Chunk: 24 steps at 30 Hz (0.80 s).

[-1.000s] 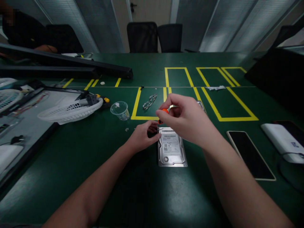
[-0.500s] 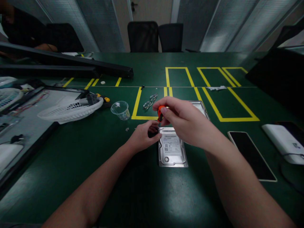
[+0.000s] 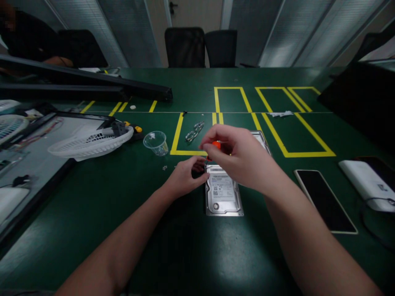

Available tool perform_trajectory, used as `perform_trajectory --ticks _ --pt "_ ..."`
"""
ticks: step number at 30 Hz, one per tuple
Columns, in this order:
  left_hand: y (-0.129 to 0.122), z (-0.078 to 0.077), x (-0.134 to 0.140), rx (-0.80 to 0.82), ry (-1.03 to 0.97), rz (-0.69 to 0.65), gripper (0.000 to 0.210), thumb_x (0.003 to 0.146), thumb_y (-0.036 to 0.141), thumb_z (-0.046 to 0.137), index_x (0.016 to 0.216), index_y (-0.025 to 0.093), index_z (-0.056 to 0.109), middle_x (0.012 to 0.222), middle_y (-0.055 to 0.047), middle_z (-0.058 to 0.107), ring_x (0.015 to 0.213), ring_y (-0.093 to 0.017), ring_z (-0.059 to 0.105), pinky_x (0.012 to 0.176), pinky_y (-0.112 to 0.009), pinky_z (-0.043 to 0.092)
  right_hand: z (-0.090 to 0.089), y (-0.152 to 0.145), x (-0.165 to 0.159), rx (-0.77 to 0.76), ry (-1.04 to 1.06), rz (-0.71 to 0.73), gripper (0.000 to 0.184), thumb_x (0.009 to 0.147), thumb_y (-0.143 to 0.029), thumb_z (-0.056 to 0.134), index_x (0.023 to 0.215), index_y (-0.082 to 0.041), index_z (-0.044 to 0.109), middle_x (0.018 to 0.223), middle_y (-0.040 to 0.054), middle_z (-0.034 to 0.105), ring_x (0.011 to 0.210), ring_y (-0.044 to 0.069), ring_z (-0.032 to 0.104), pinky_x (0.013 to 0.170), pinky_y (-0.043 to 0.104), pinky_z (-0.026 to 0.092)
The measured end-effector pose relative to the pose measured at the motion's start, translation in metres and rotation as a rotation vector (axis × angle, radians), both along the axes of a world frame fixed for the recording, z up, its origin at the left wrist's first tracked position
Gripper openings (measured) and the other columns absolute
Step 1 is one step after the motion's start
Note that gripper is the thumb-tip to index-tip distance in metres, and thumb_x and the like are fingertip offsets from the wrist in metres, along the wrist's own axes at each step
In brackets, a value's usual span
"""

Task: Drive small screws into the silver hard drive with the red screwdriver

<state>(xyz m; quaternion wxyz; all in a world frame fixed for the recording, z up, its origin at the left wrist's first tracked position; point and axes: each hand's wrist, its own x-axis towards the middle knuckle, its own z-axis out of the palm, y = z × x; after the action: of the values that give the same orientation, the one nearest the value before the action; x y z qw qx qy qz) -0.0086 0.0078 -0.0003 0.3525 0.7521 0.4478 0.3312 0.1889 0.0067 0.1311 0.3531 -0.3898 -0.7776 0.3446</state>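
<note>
A silver hard drive with a white label lies flat on the green table in front of me. My left hand grips its upper left corner, thumb on the edge and fingers curled at the far side. Above that corner, my right hand is closed around the orange handle of a screwdriver. The shaft points down to the corner; its tip is hidden. Behind my right hand, a second metal drive shows in part. Several tiny screws lie left of my left hand, near a clear plastic cup.
Eyeglasses lie beyond my hands. To the right are a phone and a white power bank with a cable. A white grille and a large panel occupy the left. A person is across the table behind black bars.
My right hand has turned on the screwdriver: its fingers now cover more of the orange handle. The left hand and the drive have stayed in place.
</note>
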Motion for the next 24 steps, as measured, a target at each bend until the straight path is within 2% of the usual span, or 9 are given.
perform_trajectory --ticks 3,9,11,13,16,20,22,24 --pt "-0.0001 -0.0007 0.0 -0.009 -0.022 -0.014 0.031 0.092 0.03 0.078 0.118 0.018 0.066 0.106 -0.007 0.079 0.094 -0.021 0.076 0.089 -0.038 0.065 0.0018 0.0005 -0.0012 -0.024 -0.017 0.031 0.02 0.108 -0.028 0.06 0.093 -0.019 0.071 0.086 0.0013 0.067 0.076 0.017 0.06 0.067 0.032 0.041" --pt "0.0 -0.0025 -0.0003 -0.053 -0.048 -0.008 0.038 0.09 0.03 0.079 0.123 0.018 0.065 0.113 -0.009 0.079 0.099 -0.022 0.077 0.093 -0.041 0.066 -0.0034 0.0049 -0.0006 -0.052 0.032 -0.028 0.022 0.111 -0.023 0.049 0.111 -0.019 0.07 0.101 0.0061 0.072 0.09 0.02 0.066 0.071 0.033 0.045" --pt "0.0 -0.0023 -0.0007 -0.054 -0.046 -0.006 0.04 0.09 0.029 0.08 0.125 0.018 0.065 0.113 -0.009 0.079 0.098 -0.022 0.077 0.092 -0.041 0.066 -0.0041 0.0047 -0.0001 -0.048 0.028 -0.062 0.017 0.109 -0.026 0.055 0.108 -0.019 0.07 0.098 0.0054 0.072 0.083 0.019 0.066 0.067 0.033 0.044" --pt "0.0 -0.002 -0.0009 -0.045 -0.039 -0.007 0.038 0.09 0.029 0.079 0.124 0.018 0.065 0.112 -0.009 0.079 0.098 -0.022 0.077 0.092 -0.04 0.066 -0.0039 0.0036 0.0 -0.044 0.006 -0.104 0.013 0.105 -0.031 0.065 0.099 -0.021 0.068 0.086 0.0026 0.069 0.07 0.017 0.061 0.059 0.033 0.04" --pt "-0.0002 -0.0016 -0.0012 -0.028 -0.025 -0.008 0.034 0.091 0.03 0.079 0.121 0.018 0.066 0.11 -0.008 0.078 0.097 -0.021 0.076 0.092 -0.04 0.066 -0.0034 0.0018 -0.0002 -0.045 -0.02 -0.156 0.019 0.099 -0.032 0.074 0.088 -0.022 0.062 0.075 -0.0003 0.066 0.059 0.015 0.054 0.052 0.032 0.036" --pt "-0.0005 -0.0007 -0.001 -0.019 -0.027 -0.008 0.031 0.091 0.03 0.079 0.117 0.018 0.066 0.107 -0.007 0.079 0.095 -0.021 0.077 0.091 -0.04 0.066 -0.0022 0.0006 -0.0007 -0.038 0.021 -0.105 0.007 0.099 -0.023 0.071 0.095 -0.021 0.066 0.095 0.0039 0.073 0.073 0.018 0.063 0.062 0.033 0.044" --pt "-0.0003 -0.0004 -0.0008 -0.025 -0.032 -0.014 0.032 0.091 0.029 0.079 0.118 0.019 0.066 0.108 -0.008 0.079 0.096 -0.022 0.077 0.091 -0.04 0.066 -0.0008 0.0007 -0.0009 -0.022 0.036 -0.058 0.004 0.101 -0.022 0.068 0.098 -0.02 0.069 0.095 0.0036 0.071 0.078 0.018 0.063 0.066 0.033 0.046" --pt "-0.0001 -0.0004 -0.0007 -0.032 -0.036 -0.018 0.033 0.091 0.029 0.079 0.12 0.018 0.066 0.11 -0.008 0.079 0.097 -0.022 0.077 0.091 -0.04 0.066 0.0004 0.0013 -0.0013 -0.022 0.03 -0.019 0.012 0.104 -0.025 0.067 0.094 -0.019 0.071 0.088 0.002 0.068 0.075 0.017 0.06 0.065 0.033 0.043"
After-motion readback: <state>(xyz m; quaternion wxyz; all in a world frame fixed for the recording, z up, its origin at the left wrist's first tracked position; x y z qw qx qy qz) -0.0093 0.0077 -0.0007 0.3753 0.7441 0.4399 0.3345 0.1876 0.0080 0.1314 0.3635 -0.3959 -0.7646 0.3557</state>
